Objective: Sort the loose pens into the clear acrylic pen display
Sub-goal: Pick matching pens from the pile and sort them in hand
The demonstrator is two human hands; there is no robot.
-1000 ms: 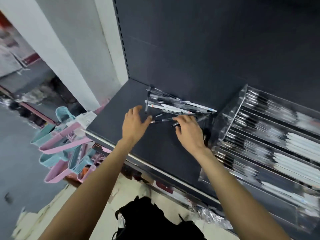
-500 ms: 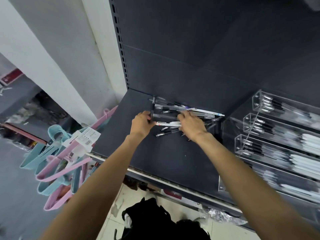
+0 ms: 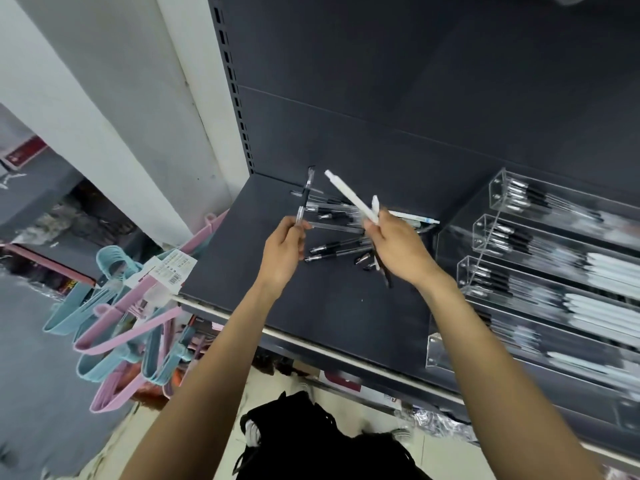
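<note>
Where dark shelf [image 3: 329,306] meets dark back panel [image 3: 381,81]: loose pens [image 3: 339,252], clear-barrelled with black grips, heaped in the back corner, lying crosswise over one another; a white one among them, pointing right, touching the pile.

Left hand [image 3: 282,252]: raised above the shelf, fingers pinched on a clear pen with black grip [image 3: 304,199], held nearly upright, tip end above the knuckles.

Right hand [image 3: 398,247]: raised just beside the left, above the heap, closed on two white pens [image 3: 351,197], the longer slanting up and to the left, the shorter poking out just above the fingers; a thin dark item also hanging below the palm, too blurred to identify.

Pen display [image 3: 498,202]: clear acrylic, stepped in tiers, standing on the same shelf to the right of the heap, near the right hand yet apart from it. Tiers filled with rows of pens lying lengthwise, black-gripped ends toward the left, white barrels farther right; right portion smeared by motion, count not legible.

Hangers [image 3: 114,317]: pink and pale blue plastic, bunched and hanging off the shelf's left front edge, with a white barcode tag [image 3: 169,271] on top.

White column [image 3: 104,98]: left of the shelving. Slotted upright [image 3: 230,81]: at the shelf's left rear.

Below the shelf edge: pale tiled floor, dark clothing, a shoe partly visible.
</note>
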